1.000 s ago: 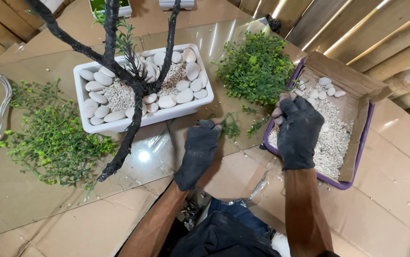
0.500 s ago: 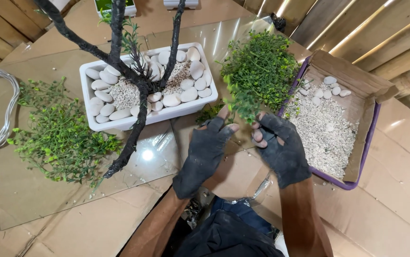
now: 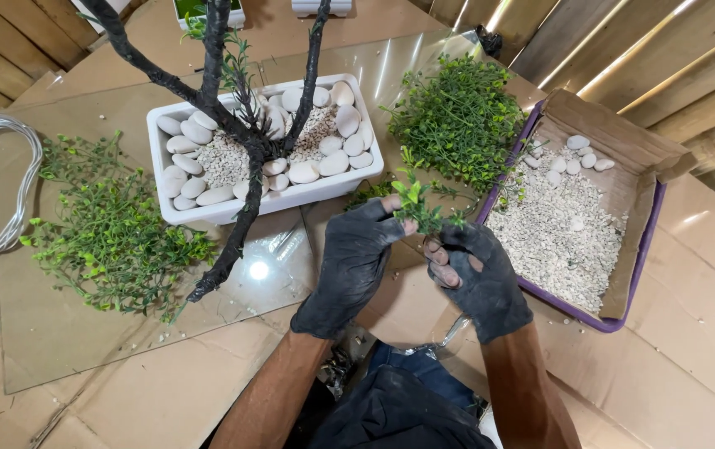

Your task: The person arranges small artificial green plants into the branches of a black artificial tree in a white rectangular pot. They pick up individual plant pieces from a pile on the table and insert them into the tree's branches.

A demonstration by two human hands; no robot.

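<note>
Head view: we hold a small green sprig [image 3: 417, 204] between both gloved hands, just in front of the white planter [image 3: 262, 150]. Our left hand [image 3: 349, 266] pinches the sprig from the left with thumb and fingertips closed on it; our right hand [image 3: 478, 274] grips its lower stem, fingers curled shut around it. The sprig sits above the cardboard, between the planter and the purple-rimmed tray of gravel [image 3: 573, 224]. We judge the step as preparing or separating one sprig of foliage from the clump [image 3: 457, 120] behind it. The black branched trunk [image 3: 245, 125] stands bare in the planter among white pebbles. Next move likely calls for a fine, steady pinch and aiming the stem at a branch.
</note>
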